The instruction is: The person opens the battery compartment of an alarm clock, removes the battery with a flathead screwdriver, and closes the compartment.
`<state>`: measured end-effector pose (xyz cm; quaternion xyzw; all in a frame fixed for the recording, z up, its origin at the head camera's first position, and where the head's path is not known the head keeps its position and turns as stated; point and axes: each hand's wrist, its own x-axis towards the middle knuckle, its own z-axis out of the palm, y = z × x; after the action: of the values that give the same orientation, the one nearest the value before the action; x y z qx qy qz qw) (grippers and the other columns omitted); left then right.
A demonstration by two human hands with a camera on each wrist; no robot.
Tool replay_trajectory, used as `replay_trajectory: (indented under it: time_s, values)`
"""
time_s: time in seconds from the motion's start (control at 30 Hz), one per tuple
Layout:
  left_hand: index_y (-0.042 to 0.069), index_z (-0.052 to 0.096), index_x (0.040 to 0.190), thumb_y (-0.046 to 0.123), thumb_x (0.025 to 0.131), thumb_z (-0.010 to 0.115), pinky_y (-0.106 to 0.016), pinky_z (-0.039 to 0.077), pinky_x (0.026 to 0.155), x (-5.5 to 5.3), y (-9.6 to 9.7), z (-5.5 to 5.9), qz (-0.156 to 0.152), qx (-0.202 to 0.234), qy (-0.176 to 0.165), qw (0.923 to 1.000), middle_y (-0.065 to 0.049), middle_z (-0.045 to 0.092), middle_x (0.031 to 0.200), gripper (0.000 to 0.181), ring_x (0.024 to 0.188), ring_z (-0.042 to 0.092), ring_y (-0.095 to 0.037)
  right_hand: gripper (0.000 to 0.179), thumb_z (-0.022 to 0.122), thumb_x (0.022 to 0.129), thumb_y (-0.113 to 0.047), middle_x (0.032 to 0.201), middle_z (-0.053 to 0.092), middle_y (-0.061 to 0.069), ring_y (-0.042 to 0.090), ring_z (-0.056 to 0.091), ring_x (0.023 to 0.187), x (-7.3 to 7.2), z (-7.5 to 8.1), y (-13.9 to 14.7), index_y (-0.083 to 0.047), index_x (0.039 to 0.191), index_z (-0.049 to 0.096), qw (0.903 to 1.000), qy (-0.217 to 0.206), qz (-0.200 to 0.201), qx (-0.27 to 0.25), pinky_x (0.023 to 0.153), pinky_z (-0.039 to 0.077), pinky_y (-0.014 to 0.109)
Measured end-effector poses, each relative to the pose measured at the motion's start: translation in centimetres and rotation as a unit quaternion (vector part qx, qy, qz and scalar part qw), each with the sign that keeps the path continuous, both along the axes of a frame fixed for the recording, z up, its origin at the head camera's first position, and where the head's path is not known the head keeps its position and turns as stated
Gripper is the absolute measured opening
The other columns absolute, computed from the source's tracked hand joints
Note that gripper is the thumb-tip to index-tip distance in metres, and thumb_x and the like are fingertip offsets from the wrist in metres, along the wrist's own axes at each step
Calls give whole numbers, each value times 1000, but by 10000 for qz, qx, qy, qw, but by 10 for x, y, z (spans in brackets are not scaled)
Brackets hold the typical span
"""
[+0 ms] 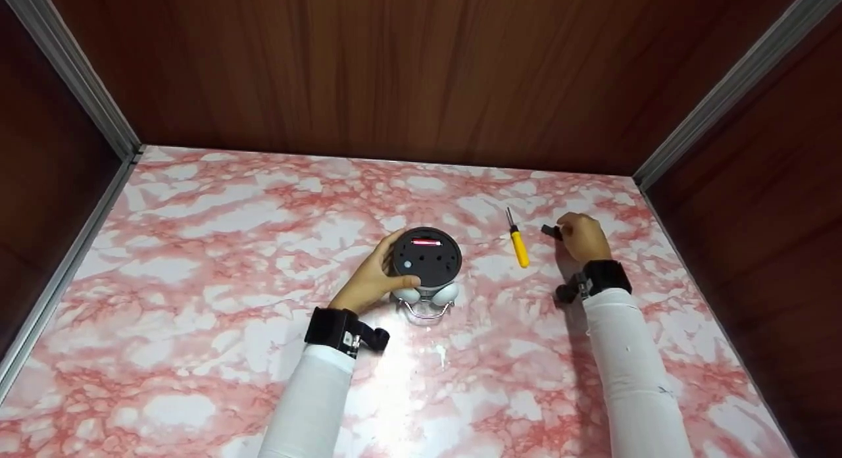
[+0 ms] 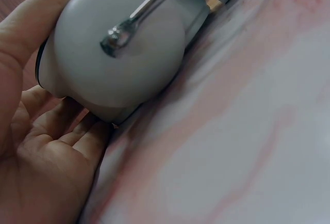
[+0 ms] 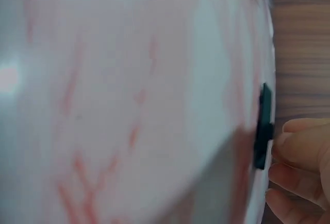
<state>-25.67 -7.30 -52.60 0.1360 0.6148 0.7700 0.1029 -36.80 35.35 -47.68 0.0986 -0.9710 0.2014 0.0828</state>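
Observation:
A twin-bell alarm clock (image 1: 437, 272) lies with its black back up, and a red battery (image 1: 427, 243) shows in the open compartment. My left hand (image 1: 371, 283) grips the clock's left side, thumb over the lower edge of the back. A pale round bell (image 2: 118, 69) with a metal handle (image 2: 154, 2) fills the top of the left wrist view. To the right, my right hand (image 1: 584, 237) pinches a small flat black battery cover (image 1: 550, 231) at its edge, low over the table. The same cover (image 3: 263, 131) stands edge-on at the fingertips in the right wrist view.
A screwdriver with a yellow handle (image 1: 520, 249) lies between the clock and my right hand, tip pointing away. The table (image 1: 217, 300) has a red-and-white marbled surface. Dark wood panels (image 1: 395, 70) with metal corner strips wall it at the back and sides.

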Motion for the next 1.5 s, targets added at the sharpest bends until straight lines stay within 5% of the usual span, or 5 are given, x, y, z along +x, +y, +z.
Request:
replay_trajectory:
  time_s: [0.4,0.67,0.93,1.27,1.5]
  values:
    - [13,25,162,6,76,89,-30,33,118,-1,-1,-1,32,-96,34,9999,-6,34,162,107,148,34,-21,26,54,98,0,103,65,27,38,61,91,17,8,-39,9,120,66,9991,86,128,-383,85,52,52]
    - [15,26,162,8,77,89,-32,32,119,0,-4,-2,96,-238,51,9997,-6,34,162,106,148,34,-22,34,57,103,-12,111,65,30,43,64,103,28,3,-60,7,131,57,9907,-828,233,-1053,90,53,54]
    - [15,26,161,10,75,90,-32,31,120,-1,-3,-2,133,-250,-12,9996,-6,33,163,107,148,33,-23,54,64,101,-28,115,65,30,38,65,104,31,0,-78,8,138,51,9849,-1446,-120,-948,87,57,45]
    - [16,27,161,4,76,89,-32,32,119,0,-1,0,135,-214,-46,9997,-6,34,162,106,148,34,-23,32,73,91,-11,98,68,27,33,66,87,37,-3,-88,13,109,62,9912,-972,-192,-875,72,57,36]
    - [17,27,162,4,76,89,-32,32,119,-1,0,0,90,-139,-79,9998,-6,33,163,107,148,34,-23,27,68,91,-5,100,69,30,40,68,92,40,-9,-87,15,109,63,9940,-625,-150,-890,76,59,43]
